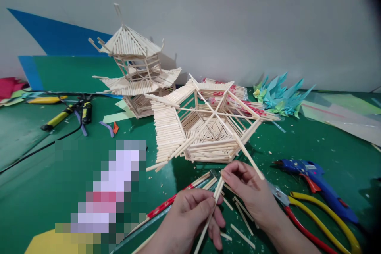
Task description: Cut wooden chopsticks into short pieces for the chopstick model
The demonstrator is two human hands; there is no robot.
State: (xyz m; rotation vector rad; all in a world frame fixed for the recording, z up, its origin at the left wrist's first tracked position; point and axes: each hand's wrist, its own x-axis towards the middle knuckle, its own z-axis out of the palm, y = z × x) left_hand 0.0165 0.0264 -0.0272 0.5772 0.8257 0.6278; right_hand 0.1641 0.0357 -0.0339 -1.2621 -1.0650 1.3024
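Observation:
My left hand (198, 216) is closed around some thin wooden sticks (218, 190) held at a slant near the table's front. At their upper end, the fingertips of my right hand (248, 184) pinch the same sticks. Just beyond my hands stands a six-sided frame (208, 143) built of wooden sticks, with long sticks crossing over its open top. Rows of sticks cover its left and back edges like a roof (168, 131). Cut stick pieces (242, 236) lie under and beside my hands. A red-and-clear packet of sticks (166, 204) lies left of them.
Pliers with red and yellow handles (315, 210) and a blue glue gun (315, 174) lie at right. A finished-looking stick pagoda (131, 63) stands behind left. Yellow-black cutters (85, 111), teal folded paper (282, 93) and coloured boards (74, 73) are farther back. A blurred patch hides the left front.

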